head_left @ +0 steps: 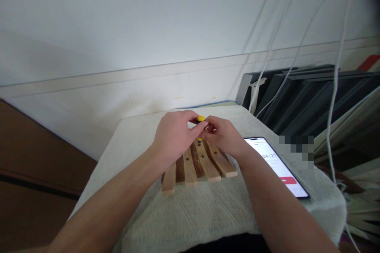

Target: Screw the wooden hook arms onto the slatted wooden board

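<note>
A short screwdriver with a yellow-and-black handle (201,118) stands roughly upright over a slatted wooden piece (191,172). My left hand (178,132) is closed, its thumb and fingers pinching the handle from the left. From the right, the fingers of my right hand (221,134) are curled together against the lower part of the same tool, hiding much of it. Below the fingers, a dark tip meets one of the light wooden slats. Several slats have small round holes and fan out towards me; my left hand covers part of them.
A pale textured cloth (213,205) covers the table. To the right of the wood lies a phone (276,166) with a lit screen. White cables (335,79) hang at the right, before dark panels (314,91). A white wall (148,27) rises behind the table.
</note>
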Demonstrator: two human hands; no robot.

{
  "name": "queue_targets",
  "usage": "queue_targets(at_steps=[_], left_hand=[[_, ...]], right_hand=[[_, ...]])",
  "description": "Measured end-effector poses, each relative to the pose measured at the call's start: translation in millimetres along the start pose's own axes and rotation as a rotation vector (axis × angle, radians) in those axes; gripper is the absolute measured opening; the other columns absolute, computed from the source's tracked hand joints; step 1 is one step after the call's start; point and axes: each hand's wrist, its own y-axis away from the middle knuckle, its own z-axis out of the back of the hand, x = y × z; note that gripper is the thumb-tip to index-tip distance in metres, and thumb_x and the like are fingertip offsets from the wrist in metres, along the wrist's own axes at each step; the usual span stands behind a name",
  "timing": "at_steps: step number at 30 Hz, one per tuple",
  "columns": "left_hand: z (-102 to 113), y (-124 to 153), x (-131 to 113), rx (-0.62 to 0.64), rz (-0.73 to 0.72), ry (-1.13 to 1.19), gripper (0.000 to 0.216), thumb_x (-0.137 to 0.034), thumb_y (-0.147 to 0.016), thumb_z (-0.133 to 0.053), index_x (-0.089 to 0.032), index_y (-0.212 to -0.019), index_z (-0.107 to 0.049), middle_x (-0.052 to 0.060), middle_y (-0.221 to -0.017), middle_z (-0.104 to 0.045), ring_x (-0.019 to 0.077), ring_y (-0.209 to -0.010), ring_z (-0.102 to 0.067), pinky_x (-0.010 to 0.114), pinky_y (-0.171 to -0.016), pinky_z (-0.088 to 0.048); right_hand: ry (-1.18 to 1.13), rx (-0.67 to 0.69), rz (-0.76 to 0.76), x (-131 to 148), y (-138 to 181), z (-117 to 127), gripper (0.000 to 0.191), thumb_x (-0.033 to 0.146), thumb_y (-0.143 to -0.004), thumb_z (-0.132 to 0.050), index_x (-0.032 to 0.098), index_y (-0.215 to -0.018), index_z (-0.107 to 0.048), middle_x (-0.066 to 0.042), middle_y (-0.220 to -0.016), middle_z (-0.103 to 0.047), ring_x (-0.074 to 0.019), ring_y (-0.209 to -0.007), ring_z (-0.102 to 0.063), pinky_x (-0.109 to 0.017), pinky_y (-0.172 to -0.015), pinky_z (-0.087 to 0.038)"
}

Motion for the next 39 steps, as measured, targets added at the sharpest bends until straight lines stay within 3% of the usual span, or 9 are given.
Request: queue_targets(at_steps=[3, 8, 11, 14, 20, 24, 33, 36, 39], left_hand=[[-0.3, 0.3, 0.4, 0.051, -0.023, 0.016, 0.022, -0.033, -0.08, -0.056, -0.02, -0.09, -0.071, 0.003, -0.086, -0.072, 0.0132, -0.062, -0.06, 0.025, -0.059, -0.044], [0.5, -2.1, 2.8, 0.095, -0.026, 0.072, 0.024, -0.023, -0.078, -0.053, -0.019, -0.094, -0.07, 0.001, -0.089, -0.072, 0.013, -0.066, -0.061, 0.024, -0.06, -0.044], [0.7, -3.2, 3.7, 0.025, 0.031, 0.045, 0.023, -0.029, -0.077, -0.057, -0.018, -0.091, -0.071, 0.004, -0.088, -0.072, 0.0152, -0.071, -0.062, 0.025, -0.062, -0.045], [0.8, -3.2, 3.8, -0.005, 0.042, 0.01, 0.026, -0.039, -0.078, -0.057, -0.018, -0.082, -0.072, 0.004, -0.083, -0.072, 0.0163, -0.07, -0.062, 0.026, -0.061, -0.044], [1.4, -1.9, 1.4, -0.024, 0.037, -0.015, 0.021, -0.035, -0.077, -0.058, -0.019, -0.08, -0.071, 0.003, -0.081, -0.072, 0.0147, -0.067, -0.061, 0.024, -0.058, -0.042], [1.9, -1.4, -1.1, -0.016, 0.029, -0.03, 0.026, -0.041, -0.077, -0.058, -0.018, -0.079, -0.07, 0.004, -0.081, -0.071, 0.0145, -0.065, -0.06, 0.024, -0.056, -0.042], [2.2, -2.3, 2.6, 0.057, -0.034, 0.05, 0.021, -0.025, -0.077, -0.054, -0.019, -0.088, -0.071, 0.002, -0.081, -0.071, 0.0137, -0.068, -0.06, 0.024, -0.06, -0.044], [2.7, -1.5, 1.1, 0.015, 0.024, 0.039, 0.025, -0.032, -0.076, -0.057, -0.018, -0.091, -0.071, 0.004, -0.087, -0.072, 0.0152, -0.07, -0.061, 0.025, -0.061, -0.045], [4.5, -0.7, -1.4, -0.001, 0.037, 0.004, 0.026, -0.038, -0.077, -0.058, -0.018, -0.083, -0.072, 0.005, -0.085, -0.072, 0.0159, -0.07, -0.061, 0.025, -0.06, -0.044]], right_hand=[[0.01, -0.012, 0.001, 0.5, 0.6, 0.0, 0.016, 0.032, -0.071, -0.065, 0.018, -0.075, -0.059, 0.001, -0.065, -0.059, -0.0122, -0.058, -0.051, -0.025, -0.054, -0.038], [-0.145, 0.121, 0.082, 6.2, 2.5, 5.2, 0.017, 0.021, -0.076, -0.055, 0.019, -0.09, -0.064, 0.0, -0.078, -0.065, -0.0103, -0.058, -0.051, -0.024, -0.053, -0.039], [-0.128, 0.077, 0.025, 3.8, 1.6, 3.8, 0.011, 0.026, -0.075, -0.06, 0.018, -0.081, -0.064, 0.001, -0.068, -0.063, -0.0103, -0.055, -0.05, -0.024, -0.053, -0.038], [-0.051, 0.001, -0.036, -0.1, 0.4, 1.4, 0.02, 0.035, -0.07, -0.068, 0.018, -0.076, -0.062, 0.002, -0.062, -0.059, -0.0104, -0.053, -0.048, -0.024, -0.05, -0.035], [-0.092, 0.086, 0.071, 4.9, 1.4, 3.8, 0.013, 0.026, -0.078, -0.057, 0.019, -0.086, -0.064, 0.0, -0.073, -0.064, -0.0112, -0.059, -0.052, -0.024, -0.055, -0.039], [-0.075, 0.037, 0.023, 5.1, 1.0, 1.6, 0.012, 0.029, -0.074, -0.063, 0.018, -0.08, -0.063, 0.001, -0.066, -0.061, -0.011, -0.056, -0.05, -0.024, -0.053, -0.038], [-0.135, 0.135, 0.093, 6.4, 3.0, 2.8, 0.017, 0.023, -0.078, -0.054, 0.018, -0.09, -0.065, 0.001, -0.069, -0.061, -0.0109, -0.058, -0.05, -0.025, -0.054, -0.038], [-0.067, 0.076, 0.038, 3.6, 1.5, 1.0, 0.012, 0.028, -0.075, -0.061, 0.018, -0.08, -0.063, 0.002, -0.064, -0.058, -0.011, -0.056, -0.049, -0.025, -0.053, -0.036], [-0.003, 0.019, -0.013, 2.0, 0.8, 0.1, 0.021, 0.036, -0.071, -0.067, 0.018, -0.077, -0.06, 0.001, -0.064, -0.058, -0.0117, -0.056, -0.048, -0.025, -0.052, -0.036]])
